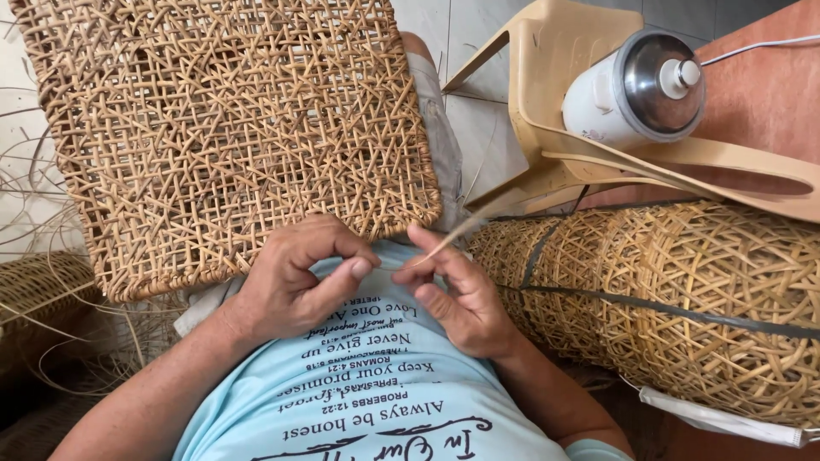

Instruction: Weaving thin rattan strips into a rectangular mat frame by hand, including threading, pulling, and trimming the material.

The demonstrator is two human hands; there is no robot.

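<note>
A flat woven rattan panel [231,128] with an open lattice rests on my lap, tilted away from me. My left hand [295,277] sits at its near edge with fingers curled and thumb pressed toward my right hand. My right hand [457,294] pinches a thin rattan strip [457,232] that runs up and to the right from my fingertips. Both hands meet just above my light blue shirt [367,384].
A stack of woven rattan baskets [683,290] bound with dark straps lies at my right. A beige plastic chair [589,154] holds a white spray can [636,94] with a metal top. Loose rattan strands [34,213] and another woven piece [38,286] lie at the left.
</note>
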